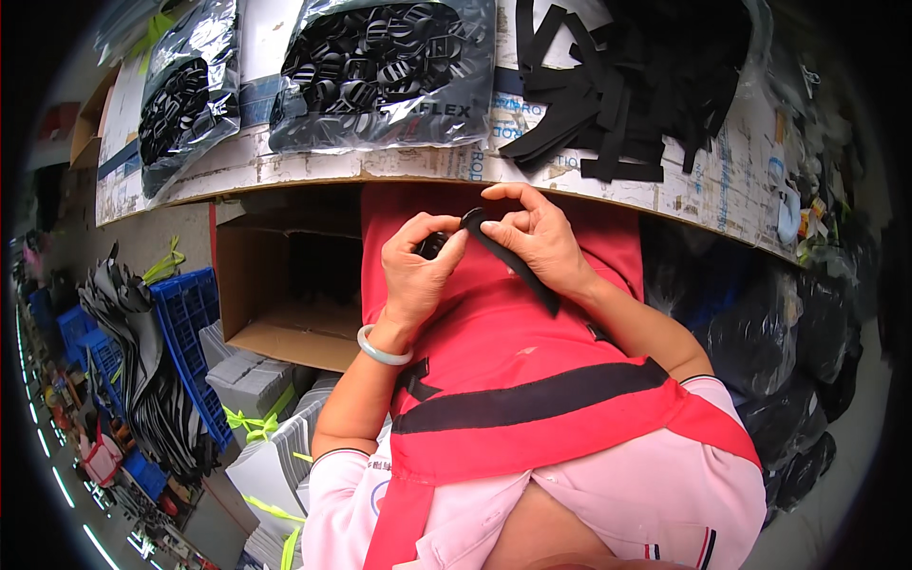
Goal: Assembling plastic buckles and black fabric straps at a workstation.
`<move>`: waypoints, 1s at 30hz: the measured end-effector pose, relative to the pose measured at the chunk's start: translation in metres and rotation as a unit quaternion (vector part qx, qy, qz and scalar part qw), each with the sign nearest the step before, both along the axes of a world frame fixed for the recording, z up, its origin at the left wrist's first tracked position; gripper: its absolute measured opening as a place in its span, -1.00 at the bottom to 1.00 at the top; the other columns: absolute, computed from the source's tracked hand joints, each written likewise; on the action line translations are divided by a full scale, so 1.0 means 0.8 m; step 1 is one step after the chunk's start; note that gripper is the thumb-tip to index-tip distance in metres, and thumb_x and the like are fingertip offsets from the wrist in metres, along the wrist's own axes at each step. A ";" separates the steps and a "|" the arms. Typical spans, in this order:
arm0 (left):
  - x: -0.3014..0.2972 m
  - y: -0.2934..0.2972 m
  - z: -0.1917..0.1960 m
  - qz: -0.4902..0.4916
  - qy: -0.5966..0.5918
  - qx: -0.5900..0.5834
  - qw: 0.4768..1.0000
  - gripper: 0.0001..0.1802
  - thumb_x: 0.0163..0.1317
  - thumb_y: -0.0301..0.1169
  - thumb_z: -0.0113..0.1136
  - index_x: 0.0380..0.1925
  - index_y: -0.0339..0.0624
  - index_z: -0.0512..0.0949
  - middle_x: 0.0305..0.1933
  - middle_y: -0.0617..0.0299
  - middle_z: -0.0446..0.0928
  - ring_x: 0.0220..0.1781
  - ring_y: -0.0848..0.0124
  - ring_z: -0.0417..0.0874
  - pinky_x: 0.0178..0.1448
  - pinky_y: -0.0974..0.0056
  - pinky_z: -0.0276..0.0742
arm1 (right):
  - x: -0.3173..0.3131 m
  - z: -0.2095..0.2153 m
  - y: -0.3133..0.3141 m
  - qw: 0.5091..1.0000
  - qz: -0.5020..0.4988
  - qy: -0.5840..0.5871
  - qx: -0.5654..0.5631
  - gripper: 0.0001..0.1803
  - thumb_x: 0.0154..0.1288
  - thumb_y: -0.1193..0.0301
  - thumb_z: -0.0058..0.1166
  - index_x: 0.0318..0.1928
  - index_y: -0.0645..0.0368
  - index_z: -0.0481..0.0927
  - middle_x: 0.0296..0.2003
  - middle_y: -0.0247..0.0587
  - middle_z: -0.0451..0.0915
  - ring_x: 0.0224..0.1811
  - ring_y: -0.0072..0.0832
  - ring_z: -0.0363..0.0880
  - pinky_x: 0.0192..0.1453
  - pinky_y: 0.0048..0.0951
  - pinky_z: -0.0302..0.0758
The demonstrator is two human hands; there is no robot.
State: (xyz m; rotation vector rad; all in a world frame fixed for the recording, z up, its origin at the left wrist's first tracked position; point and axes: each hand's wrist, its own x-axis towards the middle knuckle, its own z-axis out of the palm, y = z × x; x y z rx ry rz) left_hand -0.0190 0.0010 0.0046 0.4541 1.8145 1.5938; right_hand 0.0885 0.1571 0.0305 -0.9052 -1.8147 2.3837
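Note:
Just past the table's front edge, in front of the red apron, my two hands meet. My left hand (416, 268) is closed, thumb and finger pinching a small black plastic buckle (470, 218). Another dark piece, apparently a second buckle (432, 245), is tucked in the curl of its fingers. My right hand (540, 239) pinches a black webbing strap (518, 266) close to the buckle, its forefinger raised. From there the strap's free end hangs down across the apron toward my right forearm. Whether the strap passes through the buckle is hidden by the fingertips.
Across the table (427, 165) lie a clear bag of black buckles (380, 71), a smaller such bag (180, 114) and a pile of black straps (617, 95). An open cardboard box (285, 332) sits below at left, near blue crates (195, 332). Black bags (760, 351) stand at right.

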 end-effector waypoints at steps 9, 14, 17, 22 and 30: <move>0.002 -0.007 -0.005 0.016 -0.225 0.057 0.973 -0.81 0.27 -0.49 0.25 -0.14 -0.30 0.63 -0.45 0.35 0.51 -0.55 0.59 0.49 -0.60 0.46 0.33 | -0.001 -0.011 0.009 0.986 0.052 -0.026 -0.157 -0.71 0.47 0.28 0.03 0.01 0.23 0.55 -0.40 -0.37 0.60 -0.44 -0.69 0.54 -0.28 -0.70 0.50; -0.004 0.003 -0.021 0.037 -0.445 0.095 0.889 -0.69 0.29 -0.39 0.26 -0.04 -0.35 0.57 -0.46 0.27 0.53 -0.62 0.53 0.50 -0.65 0.47 0.32 | 0.000 -0.027 0.000 0.996 0.073 0.056 -0.020 -0.77 0.45 0.35 0.05 -0.08 0.26 0.62 -0.34 -0.36 0.59 -0.29 -0.63 0.53 -0.04 -0.60 0.47; -0.003 0.004 -0.021 0.028 -0.407 0.076 0.910 -0.71 0.30 -0.38 0.26 -0.07 -0.36 0.59 -0.43 0.24 0.56 -0.61 0.51 0.52 -0.65 0.47 0.33 | -0.003 -0.033 -0.002 0.920 0.023 0.200 0.336 -0.86 0.31 0.49 0.20 -0.14 0.24 0.67 -0.34 -0.35 0.58 -0.34 -0.63 0.52 -0.15 -0.62 0.48; 0.000 0.006 -0.007 0.046 -0.289 0.065 0.954 -0.74 0.29 -0.39 0.27 -0.12 -0.37 0.62 -0.40 0.21 0.61 -0.61 0.54 0.55 -0.65 0.48 0.34 | -0.001 0.009 -0.008 0.979 -0.021 0.150 0.139 -0.84 0.32 0.49 0.19 -0.13 0.27 0.62 -0.42 -0.35 0.57 -0.51 -0.69 0.50 -0.46 -0.68 0.46; 0.015 0.000 -0.011 0.040 -0.166 0.057 0.984 -0.83 0.28 -0.48 0.26 -0.15 -0.27 0.67 -0.47 0.36 0.55 -0.59 0.66 0.44 -0.55 0.53 0.31 | -0.002 0.004 -0.007 0.998 0.022 -0.059 0.019 -0.71 0.34 0.46 0.18 0.00 0.27 0.44 -0.56 -0.42 0.52 -0.58 -0.71 0.51 -0.55 -0.70 0.42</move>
